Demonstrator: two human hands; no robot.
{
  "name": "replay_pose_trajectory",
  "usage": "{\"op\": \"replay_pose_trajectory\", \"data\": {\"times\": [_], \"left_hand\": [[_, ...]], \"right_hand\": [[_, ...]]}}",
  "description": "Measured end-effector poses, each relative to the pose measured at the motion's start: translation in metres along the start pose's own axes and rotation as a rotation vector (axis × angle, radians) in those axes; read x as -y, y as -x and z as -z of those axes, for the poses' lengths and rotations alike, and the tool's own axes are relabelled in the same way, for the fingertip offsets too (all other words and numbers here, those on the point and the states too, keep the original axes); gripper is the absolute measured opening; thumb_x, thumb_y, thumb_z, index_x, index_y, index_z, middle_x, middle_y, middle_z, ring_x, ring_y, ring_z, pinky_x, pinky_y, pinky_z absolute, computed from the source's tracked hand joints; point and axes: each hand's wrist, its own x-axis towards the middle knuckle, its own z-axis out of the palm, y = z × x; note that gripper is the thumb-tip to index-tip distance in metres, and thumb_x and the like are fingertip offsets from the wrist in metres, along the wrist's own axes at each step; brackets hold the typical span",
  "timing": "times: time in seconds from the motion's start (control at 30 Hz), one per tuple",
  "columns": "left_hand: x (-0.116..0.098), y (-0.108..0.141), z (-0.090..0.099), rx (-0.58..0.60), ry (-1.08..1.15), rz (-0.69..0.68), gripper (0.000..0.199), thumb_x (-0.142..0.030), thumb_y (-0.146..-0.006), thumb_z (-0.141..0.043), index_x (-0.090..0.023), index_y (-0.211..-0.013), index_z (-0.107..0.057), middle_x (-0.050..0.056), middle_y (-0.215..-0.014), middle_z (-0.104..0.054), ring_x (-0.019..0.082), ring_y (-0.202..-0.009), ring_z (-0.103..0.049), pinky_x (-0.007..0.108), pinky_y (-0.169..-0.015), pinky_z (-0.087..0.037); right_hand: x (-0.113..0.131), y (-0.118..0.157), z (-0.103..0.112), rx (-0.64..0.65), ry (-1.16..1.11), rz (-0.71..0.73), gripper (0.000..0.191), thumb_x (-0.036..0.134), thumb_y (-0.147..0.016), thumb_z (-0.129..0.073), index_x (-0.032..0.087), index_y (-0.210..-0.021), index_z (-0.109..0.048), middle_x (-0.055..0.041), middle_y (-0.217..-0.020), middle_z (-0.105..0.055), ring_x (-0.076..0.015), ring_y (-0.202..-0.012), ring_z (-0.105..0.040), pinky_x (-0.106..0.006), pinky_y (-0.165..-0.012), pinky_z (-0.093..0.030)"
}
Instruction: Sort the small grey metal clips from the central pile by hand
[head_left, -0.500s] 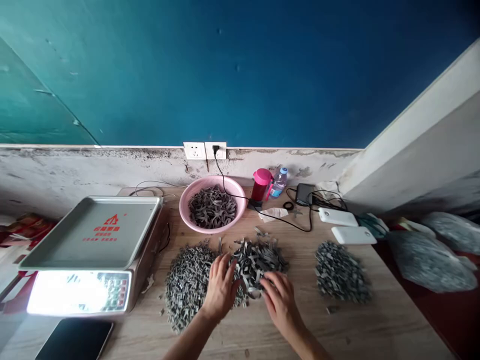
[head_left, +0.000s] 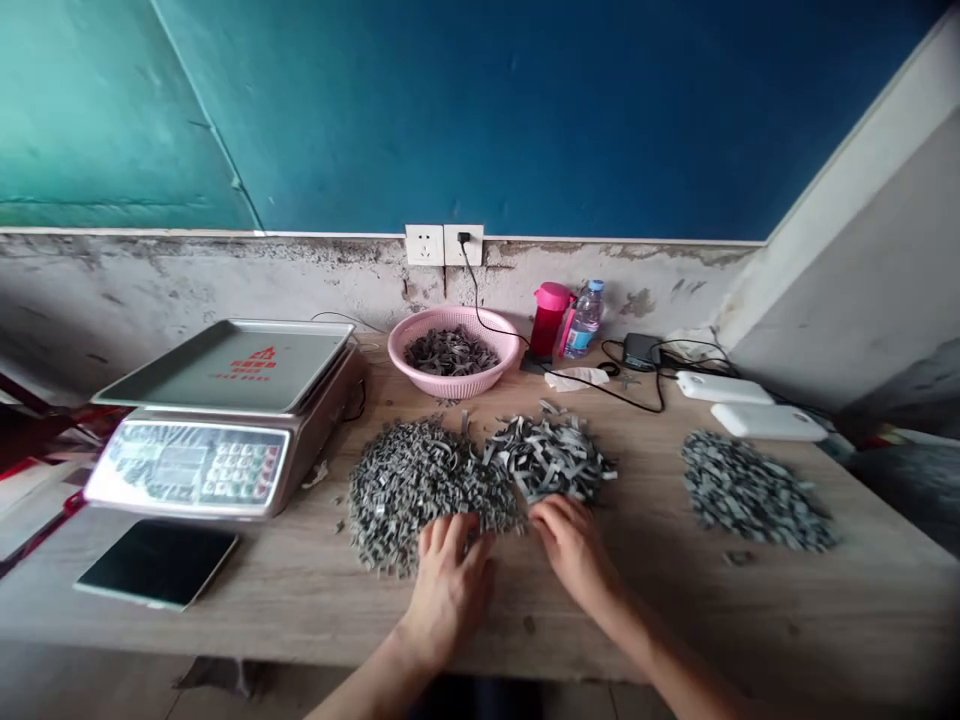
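1. resting on the wooden table (head_left: 675,610), the left hand (head_left: 450,590) has its fingers (head_left: 450,535) slightly apart, pressed against the lower edge of the heap of short grey scraps (head_left: 416,495); no piece is clearly held;
2. the right hand (head_left: 574,550) lies just below the heap of long grey strips (head_left: 547,458), its fingers (head_left: 547,515) close together and slightly curled, holding nothing that shows;
3. these two heaps touch, side by side, in front of the person; a third heap of grey scraps (head_left: 754,490) lies well to the right;
4. behind them, near the wall, sits a pink basket (head_left: 450,318) of dark strips (head_left: 450,352); a scale (head_left: 225,440) stands to the left, with a tablet (head_left: 157,565) in front of it.
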Motion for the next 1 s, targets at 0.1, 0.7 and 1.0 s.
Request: {"op": "replay_pose_trajectory", "data": {"times": [0.1, 0.7, 1.0], "left_hand": [[-0.017, -0.012, -0.001, 0.062, 0.0, 0.019, 0.024, -0.027, -0.082, -0.058, -0.025, -0.106, -0.06, 0.007, -0.108, -0.048, 0.023, -0.098, -0.043, 0.039, -0.084, -0.037], [-0.019, -0.05, -0.028, 0.173, 0.05, -0.071, 0.01, -0.029, -0.077, -0.064, -0.023, -0.085, -0.067, 0.005, -0.098, -0.056, 0.022, -0.097, -0.045, 0.037, -0.085, -0.035], [-0.009, -0.044, -0.019, 0.16, 0.028, -0.122, 0.022, -0.031, -0.079, -0.062, -0.028, -0.101, -0.064, 0.006, -0.11, -0.048, 0.023, -0.102, -0.042, 0.038, -0.085, -0.035]], "right_hand": [[0.01, 0.008, -0.004, -0.107, -0.22, -0.096, 0.015, 0.026, -0.087, -0.047, 0.018, -0.083, -0.059, -0.0061, -0.083, -0.061, -0.0199, -0.081, -0.056, -0.031, -0.076, -0.043], [0.005, 0.026, -0.014, -0.312, -0.534, -0.366, 0.042, 0.057, -0.081, -0.053, 0.016, -0.088, -0.055, -0.0025, -0.069, -0.056, -0.0142, -0.059, -0.054, -0.024, -0.053, -0.046], [0.011, 0.031, -0.012, -0.29, -0.561, -0.381, 0.036, 0.051, -0.084, -0.053, 0.016, -0.09, -0.056, -0.0024, -0.07, -0.057, -0.0139, -0.06, -0.055, -0.023, -0.055, -0.047]]}}
